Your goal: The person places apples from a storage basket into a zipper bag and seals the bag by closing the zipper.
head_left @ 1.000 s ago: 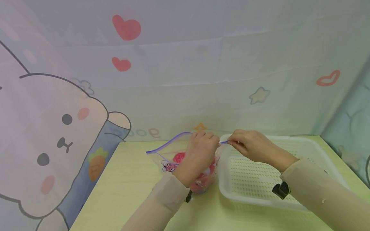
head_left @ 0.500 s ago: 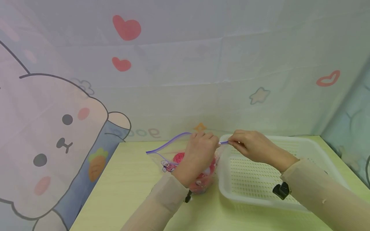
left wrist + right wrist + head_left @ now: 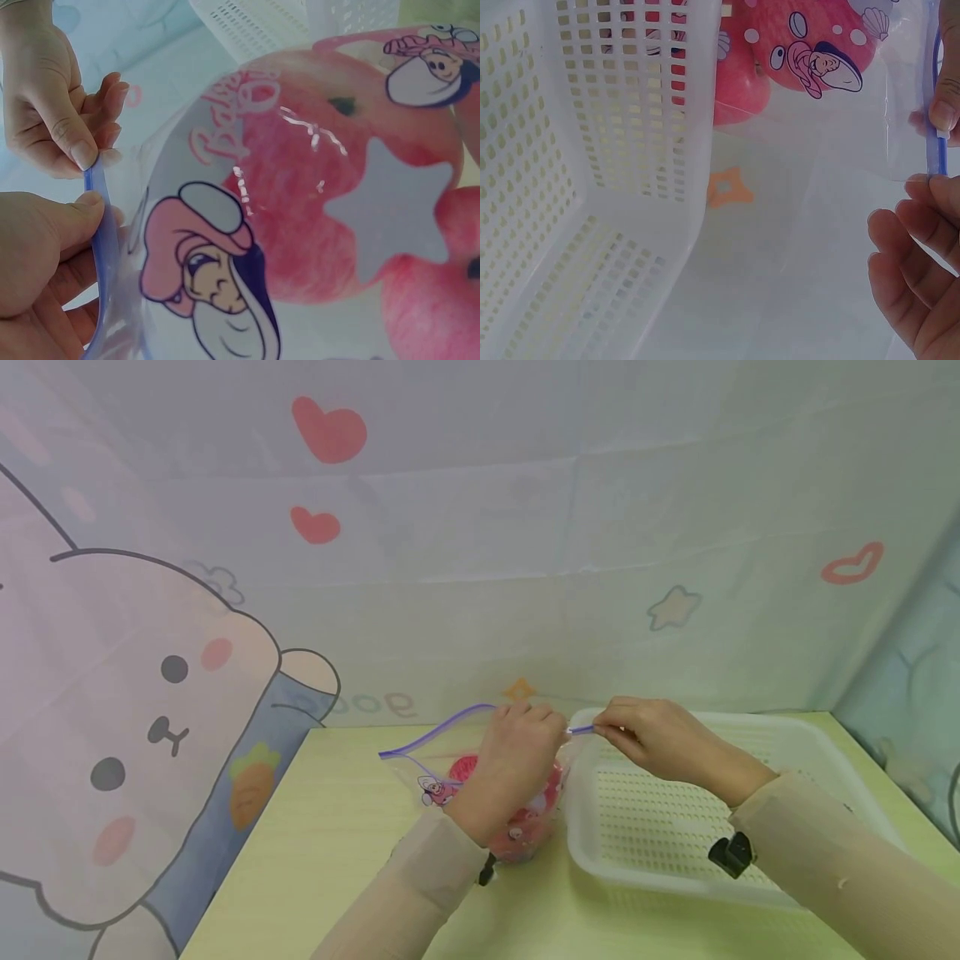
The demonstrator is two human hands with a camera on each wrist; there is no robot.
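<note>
Head view: both hands, left hand and right hand, pinch the zip bag of apples beside a basket.

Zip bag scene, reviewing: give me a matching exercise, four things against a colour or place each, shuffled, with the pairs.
Things:
1. zip strip
2. apples
3. basket
4. table

Descriptions:
A. pale yellow-green
B. white, perforated, right of the bag
C. red, inside the clear bag
D. blue-purple, pinched by left hand and right hand

Pairs: 1-D, 2-C, 3-B, 4-A
</note>
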